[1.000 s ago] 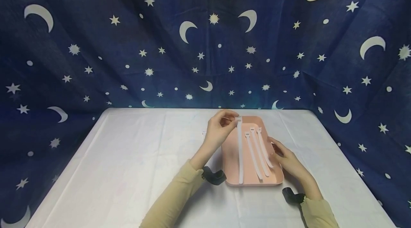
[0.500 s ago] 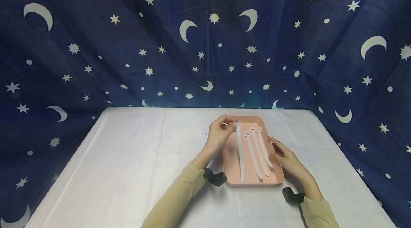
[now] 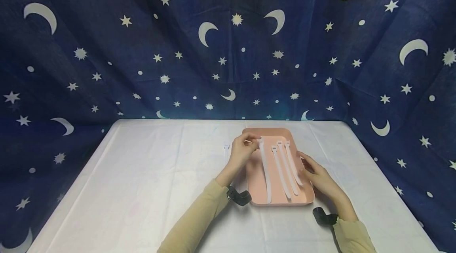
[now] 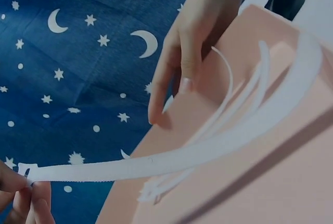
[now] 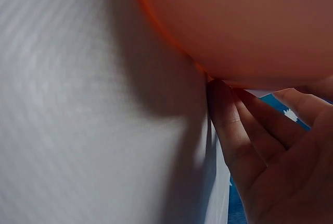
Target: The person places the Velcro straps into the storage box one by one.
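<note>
A small white strap (image 3: 226,151) lies alone on the white table (image 3: 142,181), just left of the pink tray (image 3: 254,195).

The left hand (image 3: 242,151) is at the tray's left side, near its far end. Its fingertips (image 4: 21,193) pinch the head of a long white strap (image 3: 265,172). The rest of that strap runs down the left part of the tray to the near end. In the left wrist view the held end is lifted above the tray and the strap bends in a long curve.

To the right of it, three more white straps (image 3: 286,168) lie inside the tray, side by side. Their heads point to the far end.

The right hand (image 3: 318,175) is at the tray's right edge. Its fingers are curled on the rim, with the tips against the tray's outer wall (image 5: 234,21), so it holds the tray.

A dark blue cloth with moons and stars (image 3: 228,43) hangs behind the table, past the tray's far end.
</note>
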